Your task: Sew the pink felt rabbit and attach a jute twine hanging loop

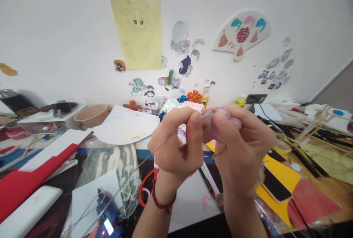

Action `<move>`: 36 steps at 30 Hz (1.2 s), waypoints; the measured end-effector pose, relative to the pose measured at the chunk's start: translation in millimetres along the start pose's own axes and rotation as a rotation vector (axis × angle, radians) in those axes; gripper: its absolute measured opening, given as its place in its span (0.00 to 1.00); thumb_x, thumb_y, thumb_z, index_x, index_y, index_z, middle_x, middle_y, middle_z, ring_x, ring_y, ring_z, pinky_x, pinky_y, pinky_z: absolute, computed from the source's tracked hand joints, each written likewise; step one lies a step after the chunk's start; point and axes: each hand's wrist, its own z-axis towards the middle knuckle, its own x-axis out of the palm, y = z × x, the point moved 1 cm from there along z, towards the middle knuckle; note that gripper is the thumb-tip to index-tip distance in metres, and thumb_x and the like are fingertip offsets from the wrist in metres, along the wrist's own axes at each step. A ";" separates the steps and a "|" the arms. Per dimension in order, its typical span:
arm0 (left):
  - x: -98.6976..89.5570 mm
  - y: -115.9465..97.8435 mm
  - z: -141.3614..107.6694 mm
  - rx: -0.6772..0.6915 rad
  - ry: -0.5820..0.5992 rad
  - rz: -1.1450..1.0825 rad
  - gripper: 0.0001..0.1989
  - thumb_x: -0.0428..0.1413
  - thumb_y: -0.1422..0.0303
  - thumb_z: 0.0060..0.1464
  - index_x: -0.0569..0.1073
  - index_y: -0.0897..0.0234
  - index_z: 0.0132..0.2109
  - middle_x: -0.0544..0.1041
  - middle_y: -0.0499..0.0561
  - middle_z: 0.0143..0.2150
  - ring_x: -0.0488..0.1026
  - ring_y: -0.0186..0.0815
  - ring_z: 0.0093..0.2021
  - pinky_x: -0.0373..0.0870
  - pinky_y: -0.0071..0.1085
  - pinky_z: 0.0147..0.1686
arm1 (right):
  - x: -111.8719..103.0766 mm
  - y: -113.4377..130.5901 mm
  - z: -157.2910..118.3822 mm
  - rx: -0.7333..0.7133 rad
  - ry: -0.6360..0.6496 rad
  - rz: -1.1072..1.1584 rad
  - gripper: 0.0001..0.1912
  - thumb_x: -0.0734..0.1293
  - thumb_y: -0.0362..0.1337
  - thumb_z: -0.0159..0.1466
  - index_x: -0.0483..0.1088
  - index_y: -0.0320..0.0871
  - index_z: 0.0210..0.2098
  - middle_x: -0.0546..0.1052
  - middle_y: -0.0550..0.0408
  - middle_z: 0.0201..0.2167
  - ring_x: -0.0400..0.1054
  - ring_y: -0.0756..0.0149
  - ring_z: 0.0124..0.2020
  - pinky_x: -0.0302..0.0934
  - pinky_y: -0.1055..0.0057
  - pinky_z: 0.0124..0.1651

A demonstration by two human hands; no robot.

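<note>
While the right hand [242,150] grips the pink piece [207,129] between both hands, the left hand [175,144] pinches what looks like a thin strand [154,151], apparently working it in, which calls for steady, precise guiding.

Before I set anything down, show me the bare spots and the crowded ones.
Bare: the brown wooden tabletop between the flat pinkish-red sheet and pale yellow paper; part of the flat white paper sheet right of the left forearm. Crowded: the left side, around the blue device with a lit display and the clear plastic bag of pale strips.
</note>
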 end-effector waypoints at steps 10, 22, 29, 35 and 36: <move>-0.8 -3.9 -1.1 -0.011 0.019 0.008 0.06 0.55 0.74 0.65 0.75 0.60 0.43 0.77 0.48 0.31 0.74 0.32 0.26 0.74 0.34 0.24 | -0.7 0.2 -0.9 0.007 0.001 0.006 0.02 0.71 0.33 0.64 0.78 0.45 0.34 0.78 0.60 0.26 0.73 0.68 0.26 0.71 0.71 0.27; 0.7 0.8 -3.3 0.027 0.030 -0.032 0.08 0.55 0.77 0.63 0.75 0.61 0.45 0.76 0.47 0.31 0.73 0.32 0.25 0.73 0.33 0.24 | -0.9 -0.4 0.4 -0.018 0.003 0.020 0.03 0.71 0.31 0.64 0.78 0.44 0.33 0.77 0.60 0.25 0.76 0.68 0.28 0.72 0.72 0.30; 0.4 0.4 -5.2 0.004 0.034 -0.007 0.07 0.55 0.75 0.64 0.75 0.59 0.45 0.77 0.46 0.31 0.75 0.33 0.27 0.75 0.32 0.27 | -1.3 0.1 0.8 -0.030 0.010 -0.026 0.05 0.70 0.30 0.65 0.78 0.44 0.33 0.75 0.60 0.22 0.76 0.65 0.29 0.73 0.68 0.33; -5.8 -8.5 -2.3 0.046 0.100 0.121 0.05 0.55 0.74 0.64 0.74 0.61 0.40 0.77 0.47 0.29 0.73 0.31 0.24 0.72 0.31 0.23 | 1.8 0.4 -2.8 -0.037 0.007 -0.021 0.05 0.70 0.30 0.65 0.77 0.44 0.34 0.76 0.60 0.24 0.77 0.65 0.32 0.73 0.67 0.36; -5.9 -9.9 -2.4 0.061 0.100 0.150 0.05 0.55 0.74 0.64 0.74 0.62 0.39 0.76 0.46 0.28 0.72 0.31 0.24 0.70 0.31 0.23 | 2.8 0.9 -3.3 -0.032 -0.008 -0.013 0.05 0.70 0.30 0.65 0.78 0.44 0.34 0.76 0.59 0.25 0.77 0.65 0.33 0.73 0.67 0.36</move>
